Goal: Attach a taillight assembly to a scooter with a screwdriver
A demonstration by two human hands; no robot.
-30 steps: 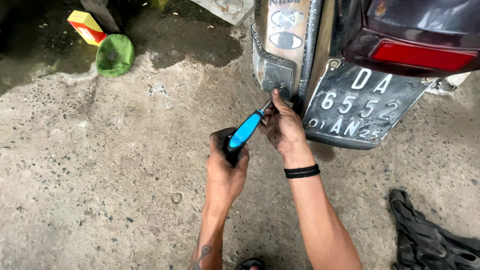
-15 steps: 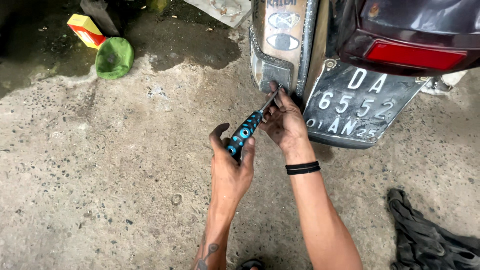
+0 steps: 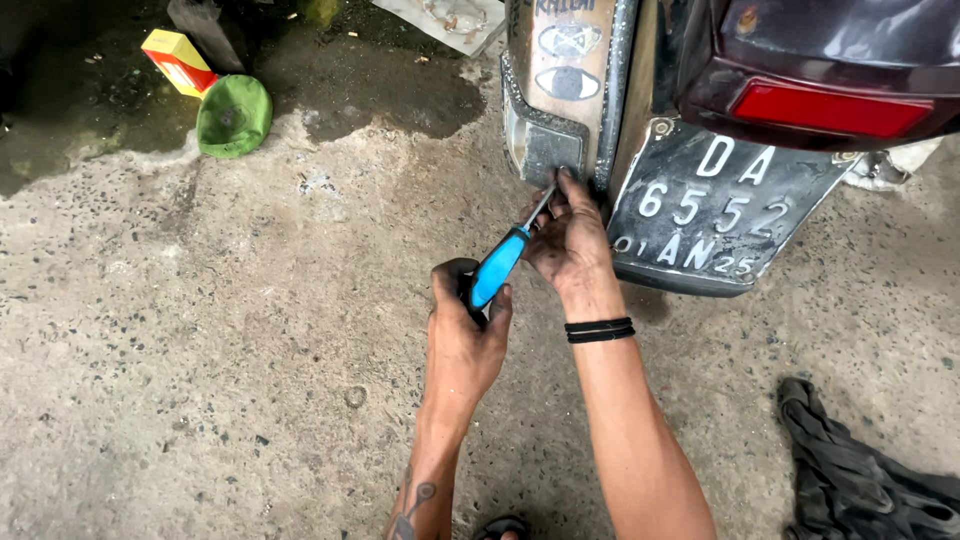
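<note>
Rough, speckled concrete floor, damp and dark toward the top left, wide and bare to the left of the hands. Crowded on the right by the rear of a motorcycle: muddy mudguard, number plate and red tail light above. Blue-handled screwdriver slanting up and right, metal tip set against the lower edge of the mudguard. Left hand closed around the butt of the handle, forearm running straight down out of view. Right hand curled loosely beside the shaft, fingertips touching the mudguard, black bands on the wrist. Farther out: green cap and yellow-red box top left, dark cloth crumpled bottom right.
</note>
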